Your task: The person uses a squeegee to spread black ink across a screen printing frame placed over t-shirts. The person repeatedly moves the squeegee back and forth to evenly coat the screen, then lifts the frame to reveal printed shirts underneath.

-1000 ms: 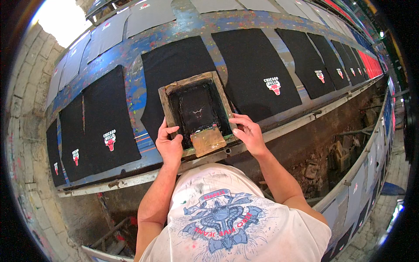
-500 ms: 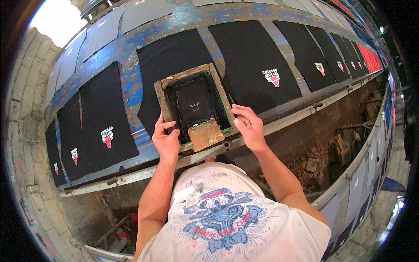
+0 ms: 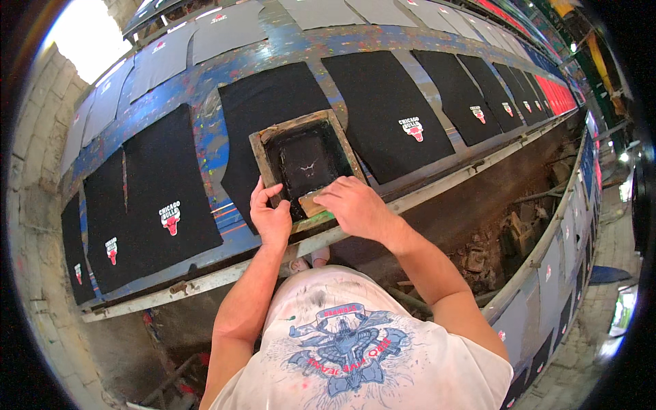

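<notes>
A wooden-framed printing screen (image 3: pixel 294 124) lies over the lower part of a black fabric piece (image 3: pixel 277 89). A pale outline shows on its dark mesh. My left hand (image 3: pixel 270 213) grips the frame's left side near the front corner, fingers on top of the wood. My right hand (image 3: pixel 357 207) is closed on a tan squeegee (image 3: pixel 311 204), which stands inside the frame at its near end. My right fingers partly cover the squeegee. A green smear lies on the frame's near edge.
The long paint-spattered table (image 3: pixel 208 154) carries several black pieces with red-and-white prints, grey ones (image 3: pixel 225 31) behind and red ones (image 3: pixel 555 96) far right. A metal rail (image 3: pixel 205 277) runs along its near edge. Another table with grey pieces (image 3: pixel 523 311) stands at the right.
My right hand has moved left from the frame's right side and taken hold of the squeegee, which now stands more upright. My left hand remains on the frame.
</notes>
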The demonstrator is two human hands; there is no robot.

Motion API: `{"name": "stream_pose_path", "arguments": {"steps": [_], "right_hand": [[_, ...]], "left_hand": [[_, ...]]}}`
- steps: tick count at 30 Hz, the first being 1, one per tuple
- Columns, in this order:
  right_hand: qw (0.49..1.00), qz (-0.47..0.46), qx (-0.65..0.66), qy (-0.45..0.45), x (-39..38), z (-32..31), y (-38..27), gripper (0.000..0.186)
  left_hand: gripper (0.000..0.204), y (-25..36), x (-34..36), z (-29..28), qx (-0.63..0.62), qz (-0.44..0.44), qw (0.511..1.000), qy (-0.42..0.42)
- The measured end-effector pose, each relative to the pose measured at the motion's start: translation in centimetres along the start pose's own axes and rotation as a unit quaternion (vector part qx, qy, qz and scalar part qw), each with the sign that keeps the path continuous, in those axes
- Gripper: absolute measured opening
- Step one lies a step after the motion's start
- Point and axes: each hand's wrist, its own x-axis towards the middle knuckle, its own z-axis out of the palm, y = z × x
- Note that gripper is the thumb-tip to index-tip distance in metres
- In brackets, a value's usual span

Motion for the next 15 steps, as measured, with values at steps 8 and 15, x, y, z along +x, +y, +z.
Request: {"name": "stream_pose_path", "arguments": {"steps": [8, 15], "right_hand": [[0.982, 0.040, 0.043, -0.181, 3.0, -2.0, 2.7, 0.037], [0.991, 0.029, 0.044, -0.126, 8.8, -0.2, 6.8, 0.039]], "left_hand": [[0.062, 1.2, 0.6, -1.5, 0.123, 0.056, 0.990, -0.036], [0.045, 4.2, 1.2, -3.5, 0.370, 0.206, 0.904, -0.061]]}}
